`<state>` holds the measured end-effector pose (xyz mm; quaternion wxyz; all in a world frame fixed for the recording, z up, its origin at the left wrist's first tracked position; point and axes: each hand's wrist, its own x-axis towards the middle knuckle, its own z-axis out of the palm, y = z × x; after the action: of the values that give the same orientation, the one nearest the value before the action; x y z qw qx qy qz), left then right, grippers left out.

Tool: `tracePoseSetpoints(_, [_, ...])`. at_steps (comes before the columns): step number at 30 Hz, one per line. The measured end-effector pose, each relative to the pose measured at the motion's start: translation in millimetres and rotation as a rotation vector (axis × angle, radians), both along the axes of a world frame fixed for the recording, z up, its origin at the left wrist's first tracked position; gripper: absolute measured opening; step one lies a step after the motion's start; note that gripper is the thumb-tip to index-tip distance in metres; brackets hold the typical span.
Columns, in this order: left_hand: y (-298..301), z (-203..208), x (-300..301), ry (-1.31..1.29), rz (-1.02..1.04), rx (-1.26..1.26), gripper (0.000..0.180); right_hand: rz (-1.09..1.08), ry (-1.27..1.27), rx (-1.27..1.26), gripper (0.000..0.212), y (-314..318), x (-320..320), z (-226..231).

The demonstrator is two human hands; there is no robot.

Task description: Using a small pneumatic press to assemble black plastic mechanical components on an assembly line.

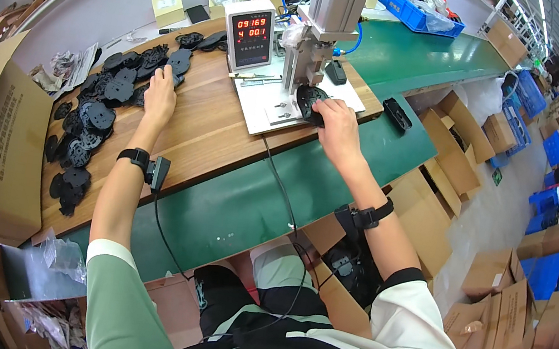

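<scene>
My right hand (pixel 337 127) grips a round black plastic part (pixel 310 100) by its near right edge. That part sits on the white base plate (pixel 260 110) of a small bench press (pixel 309 60), right under its head. Over to the left, my left hand (pixel 159 97) has its fingers closed at the edge of a dark grey plastic part (pixel 179 60). This part lies at the right end of a heap of similar black parts (pixel 100 115) on the wooden board (pixel 206 131). The fingertips of my left hand partly cover where they meet it.
A white control box (pixel 250 34) with a red display stands left of the press. An open carton (pixel 6 141) flanks the heap. Another black part (pixel 397 114) lies on the green table (pixel 399 149) at right. Cartons (pixel 455 132) stand beyond the table edge; a cable (pixel 278 181) hangs in front.
</scene>
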<state>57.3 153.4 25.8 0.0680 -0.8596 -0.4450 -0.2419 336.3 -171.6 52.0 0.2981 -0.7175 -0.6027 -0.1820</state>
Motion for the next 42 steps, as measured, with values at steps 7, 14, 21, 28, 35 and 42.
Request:
tracePoseSetpoints(7, [-57,3,-20,0.006,-0.202,0.202,0.034,0.013,0.028,0.008,0.033,1,-2,-2])
tracePoseSetpoints(14, [-173,-9,-38,0.052,-0.335,0.181,0.043,-0.017,-0.002,-0.028,0.035,0,1,-2])
tracePoseSetpoints(21, [-200,-16,-50,0.009,-0.3,0.013,0.047,0.016,-0.047,-0.071,0.036,4,4,0])
tracePoseSetpoints(28, [-228,22,29,-0.06,-0.546,0.06,0.045,0.085,0.248,-0.068,0.028,-8,21,24])
tracePoseSetpoints(35, [-253,25,124,-0.004,-0.646,0.228,0.048,-0.118,0.438,0.545,0.037,-124,-34,-25])
tracePoseSetpoints(42, [-244,18,166,0.075,-0.606,0.254,0.049,-0.586,0.614,0.378,0.029,-258,-70,-169])
